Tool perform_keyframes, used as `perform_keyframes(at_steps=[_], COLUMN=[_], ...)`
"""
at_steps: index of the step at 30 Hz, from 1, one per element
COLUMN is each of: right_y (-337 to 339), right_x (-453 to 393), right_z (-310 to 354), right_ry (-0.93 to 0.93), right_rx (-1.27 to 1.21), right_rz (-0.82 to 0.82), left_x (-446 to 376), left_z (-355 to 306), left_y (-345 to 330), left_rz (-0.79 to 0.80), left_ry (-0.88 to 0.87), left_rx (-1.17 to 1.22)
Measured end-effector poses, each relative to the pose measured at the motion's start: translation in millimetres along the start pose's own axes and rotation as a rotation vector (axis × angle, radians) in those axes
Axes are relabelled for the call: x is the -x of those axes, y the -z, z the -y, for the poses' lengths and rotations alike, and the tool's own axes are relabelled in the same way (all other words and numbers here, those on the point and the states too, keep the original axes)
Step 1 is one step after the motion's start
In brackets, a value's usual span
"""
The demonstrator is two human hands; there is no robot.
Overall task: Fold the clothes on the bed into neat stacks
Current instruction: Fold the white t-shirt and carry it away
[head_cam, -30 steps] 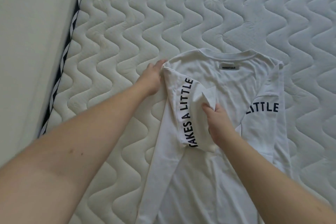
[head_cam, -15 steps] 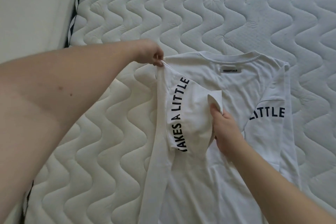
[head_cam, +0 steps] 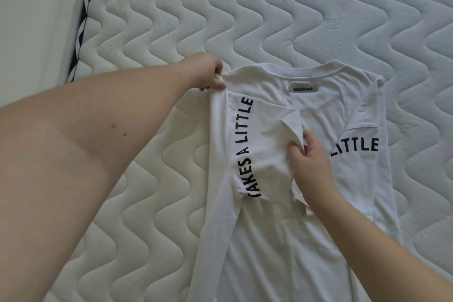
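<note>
Two hands work one garment, so we start at the fingers. Our left hand point(head_cam: 208, 73) pinches the shoulder corner of the white cotton T-shirt with black lettering point(head_cam: 282, 228), fingers point(head_cam: 218, 82) curled tight on the cloth, which we judge keeps that corner anchored and the side fold line straight. Our right hand point(head_cam: 311, 167) has its fingers curled round the loose edge of the folded-in left sleeve panel point(head_cam: 264, 144), holding it over the shirt's middle so it can be laid flat. On the other side the right sleeve panel point(head_cam: 355, 154) already lies folded inward.

Outward from there, the shirt lies on the white quilted mattress point(head_cam: 269, 19), collar away from us, hem running out of view below. Plenty of bare mattress shows beyond the collar and to both sides. At far left the mattress edge with its dark striped piping point(head_cam: 82, 32) stands well apart from the shirt.
</note>
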State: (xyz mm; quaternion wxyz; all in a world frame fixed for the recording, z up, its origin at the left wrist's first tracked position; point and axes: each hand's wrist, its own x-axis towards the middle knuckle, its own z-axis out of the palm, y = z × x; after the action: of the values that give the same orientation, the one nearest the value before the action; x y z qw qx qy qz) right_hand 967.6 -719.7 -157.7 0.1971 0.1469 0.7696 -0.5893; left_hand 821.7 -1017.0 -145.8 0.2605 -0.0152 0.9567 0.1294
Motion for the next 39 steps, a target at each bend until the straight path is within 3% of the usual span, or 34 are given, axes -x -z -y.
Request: perform_keyframes(at_steps=[5,9,14,18,23,29,33,39], right_y=[4.5,6.7,11.2,12.9,17.1,13.1,13.0,1.8], right_x=[-10.6,-9.1,-1.2,0.8,2.6,10.6,6.2,21.2], right_z=[-6.7,-5.0,-10.4,-18.0,-19.4,-12.8,-13.0,-7.0], right_ry=[-0.115,0.008,0.026,-0.132,-0.119,-0.007,-0.056,-0.041], right_rx=[0.216,0.185,0.188,0.191,0.152,0.156,0.236,0.187], right_rz=[0.043,-0.018,-0.123,-0.027,0.024,-0.113,-0.125,-0.184], left_x=[-2.6,-5.9,-13.1,-20.1,-14.7,-16.3,-8.5,26.0], left_z=[10.5,22.3,22.6,9.8,13.4,-0.7,-9.0,-17.4], left_y=[3.5,14.1,16.2,6.4,5.8,0.4,-11.5,-28.5], left_rz=[0.162,0.274,0.225,0.162,0.226,0.112,-0.040,-0.246], left_ry=[-0.017,-0.056,-0.068,-0.027,0.009,0.030,0.083,0.214], left_rx=[0.091,0.067,0.021,-0.004,-0.010,-0.179,-0.253,0.273])
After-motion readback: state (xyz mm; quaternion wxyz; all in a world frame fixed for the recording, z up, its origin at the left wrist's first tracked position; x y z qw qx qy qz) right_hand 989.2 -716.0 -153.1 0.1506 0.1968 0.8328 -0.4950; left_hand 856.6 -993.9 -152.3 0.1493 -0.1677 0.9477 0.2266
